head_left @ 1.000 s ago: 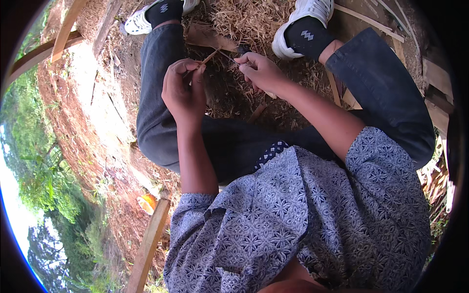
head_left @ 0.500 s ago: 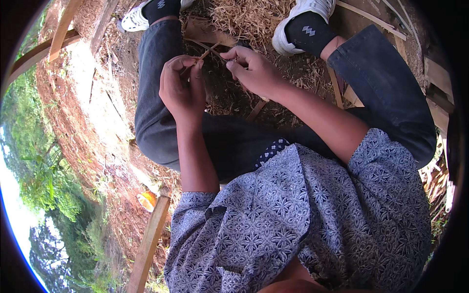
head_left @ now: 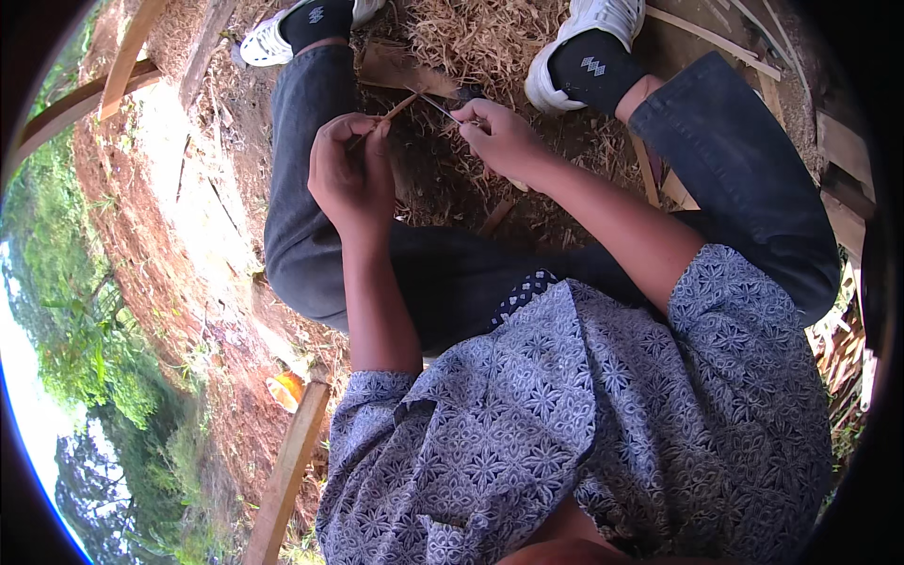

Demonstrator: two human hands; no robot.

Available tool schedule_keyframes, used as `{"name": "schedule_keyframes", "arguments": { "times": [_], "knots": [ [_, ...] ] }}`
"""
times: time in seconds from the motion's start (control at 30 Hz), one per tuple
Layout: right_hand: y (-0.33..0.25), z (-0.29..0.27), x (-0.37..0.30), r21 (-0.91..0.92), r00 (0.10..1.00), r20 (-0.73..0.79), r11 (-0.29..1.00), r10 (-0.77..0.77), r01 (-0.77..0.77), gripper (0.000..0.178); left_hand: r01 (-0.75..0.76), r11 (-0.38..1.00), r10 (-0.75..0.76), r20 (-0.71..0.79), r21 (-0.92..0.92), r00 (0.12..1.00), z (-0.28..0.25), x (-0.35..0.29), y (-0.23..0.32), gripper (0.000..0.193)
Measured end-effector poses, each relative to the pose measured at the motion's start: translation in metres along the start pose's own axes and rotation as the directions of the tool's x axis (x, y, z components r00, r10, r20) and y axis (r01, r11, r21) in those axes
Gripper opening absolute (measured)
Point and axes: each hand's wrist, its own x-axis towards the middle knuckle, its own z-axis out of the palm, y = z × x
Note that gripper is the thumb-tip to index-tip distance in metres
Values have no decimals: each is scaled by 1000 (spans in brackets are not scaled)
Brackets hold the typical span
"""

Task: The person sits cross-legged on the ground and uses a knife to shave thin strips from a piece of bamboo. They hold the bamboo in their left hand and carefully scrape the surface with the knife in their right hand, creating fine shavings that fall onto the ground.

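Note:
My left hand (head_left: 353,169) pinches a thin wooden stick (head_left: 403,104) between thumb and fingertips, its free end pointing up and to the right. A slim knife (head_left: 439,107) is gripped in my right hand (head_left: 504,141). Its narrow blade slants up to the left, and the tip meets or crosses the stick's far end; whether they touch I cannot tell. Most of the knife's handle is hidden in my fingers, with a pale end peeking out below the palm. Both hands are held over the ground between my legs.
Pale wood shavings (head_left: 461,38) are heaped between my white shoes (head_left: 268,42). A flat wood piece (head_left: 391,68) lies beyond my hands. Wooden posts (head_left: 287,480) stand at the left, near an orange object (head_left: 284,389). Boards (head_left: 843,155) and strips lie at the right.
My right hand has drawn back a little to the right, baring more of the knife's blade. The left hand has hardly moved and still holds the stick.

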Motion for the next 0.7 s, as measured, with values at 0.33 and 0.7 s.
{"name": "schedule_keyframes", "arguments": {
  "times": [0.33, 0.7],
  "knots": [
    [23, 0, 6, -157, 987, -82, 976, 137, -149, 30, -4, 999, 4, -1, 35, 1000, -2, 2, 5, 15],
    [-29, 7, -8, 230, 991, 129, 971, 42, -71, 33, 72, 995, -76, -55, -70, 996, -1, -3, -7, 15]
  ]
}}
